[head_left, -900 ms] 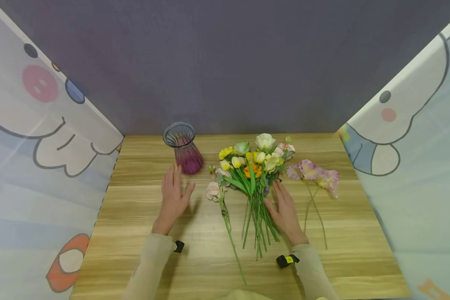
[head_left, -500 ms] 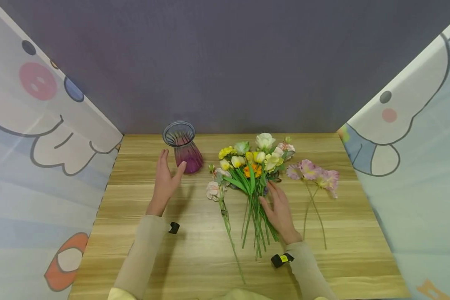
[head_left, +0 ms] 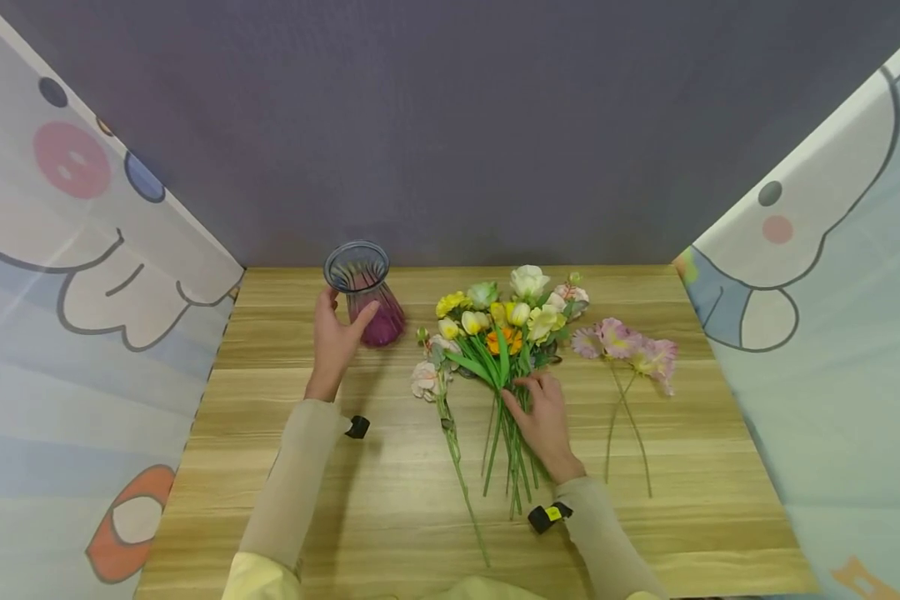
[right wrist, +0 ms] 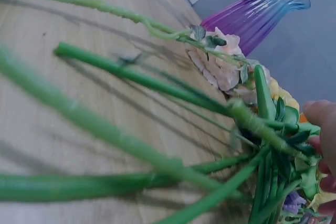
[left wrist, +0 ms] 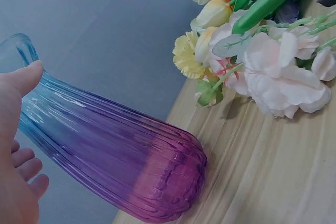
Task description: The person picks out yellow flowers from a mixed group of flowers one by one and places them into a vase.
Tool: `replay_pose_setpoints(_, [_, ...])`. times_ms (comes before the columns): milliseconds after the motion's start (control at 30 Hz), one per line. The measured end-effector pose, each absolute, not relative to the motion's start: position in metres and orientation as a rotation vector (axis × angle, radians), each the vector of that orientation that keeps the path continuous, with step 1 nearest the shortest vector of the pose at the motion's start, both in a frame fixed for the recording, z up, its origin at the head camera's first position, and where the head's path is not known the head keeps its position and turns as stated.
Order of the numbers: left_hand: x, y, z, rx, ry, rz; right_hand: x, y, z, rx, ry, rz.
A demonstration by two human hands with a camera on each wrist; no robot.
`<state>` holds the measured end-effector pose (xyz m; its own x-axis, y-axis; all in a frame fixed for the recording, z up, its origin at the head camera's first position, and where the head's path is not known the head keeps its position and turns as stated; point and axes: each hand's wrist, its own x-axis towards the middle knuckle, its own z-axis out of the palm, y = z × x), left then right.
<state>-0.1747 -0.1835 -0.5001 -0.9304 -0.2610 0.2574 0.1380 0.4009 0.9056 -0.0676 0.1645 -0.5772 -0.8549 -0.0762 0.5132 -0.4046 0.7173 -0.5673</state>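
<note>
Vase [head_left: 386,321]: upper left of centre in the head view, upright on the table [head_left: 397,467], close to its back edge; the rim overlaps the grey backdrop [head_left: 450,133]. Left hand [head_left: 335,339] is on it: thumb across the front of the neck, fingers curled round the left side. The left wrist view shows the thumb on the glass and three bent fingers just below its outline.

Bunch [head_left: 504,364]: right of centre, blooms toward the back, stems fanning down toward the bottom of the frame. Right hand [head_left: 546,421] is at the stems just under the blooms, coming in from the lower right. Thumb and forefinger tips close together; can't tell if clamped on a stem.

Pale pink spray [head_left: 425,381]: left of the bunch, blooms against it, long stem running to lower centre, its end short of the bottom of the frame. Pink pair [head_left: 620,340]: just right of the bunch, stems crossed.

Room: narrow band of wood between vase and bunch. Wider strip from vase to the left table edge, wider again from pink pair to the right edge. Broad wood at lower left, partly under the left sleeve [head_left: 288,483].
</note>
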Motion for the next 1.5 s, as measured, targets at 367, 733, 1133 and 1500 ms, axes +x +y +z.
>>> replay_pose_setpoints(367, [-0.183,-0.183,-0.498,0.118,-2.238,-1.543,-0.081,0.148,-0.566,0.119,-2.631,0.97])
replay_pose_setpoints(733, [-0.19,-0.184,-0.502,0.029,-2.289,-1.362,-0.092,0.144,-0.559,-0.017,-2.742,1.004])
replay_pose_setpoints(1133, [-0.188,-0.183,-0.506,-0.017,-2.207,-1.374,-0.093,0.149,-0.538,-0.138,-2.646,1.472])
replay_pose_setpoints(1500, [-0.187,-0.182,-0.507,0.008,-2.224,-1.372,-0.098,0.141,-0.503,-0.086,-2.4,1.822])
